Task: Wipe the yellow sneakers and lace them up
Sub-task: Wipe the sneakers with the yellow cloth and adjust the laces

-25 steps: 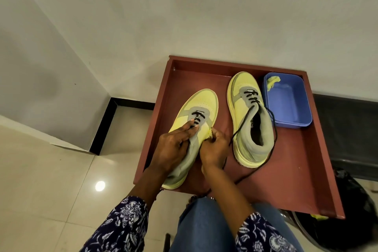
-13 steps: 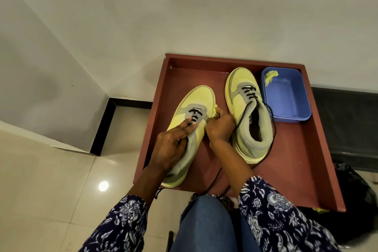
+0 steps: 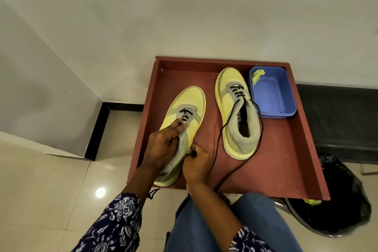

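While the left hand point(image 3: 163, 145) pins the near sneaker point(image 3: 182, 129), the right hand point(image 3: 196, 164) has dropped from beside its toe toward the heel, pinching the lace point(image 3: 221, 145) it drew through an eyelet.

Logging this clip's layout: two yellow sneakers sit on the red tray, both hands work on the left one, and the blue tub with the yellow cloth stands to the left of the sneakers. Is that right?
Not quite. The head view shows the blue tub, yellow cloth inside, to the right of the sneakers, beside the right sneaker. The rest holds: both sit on the red tray, and the left hand and right hand work on the left sneaker.
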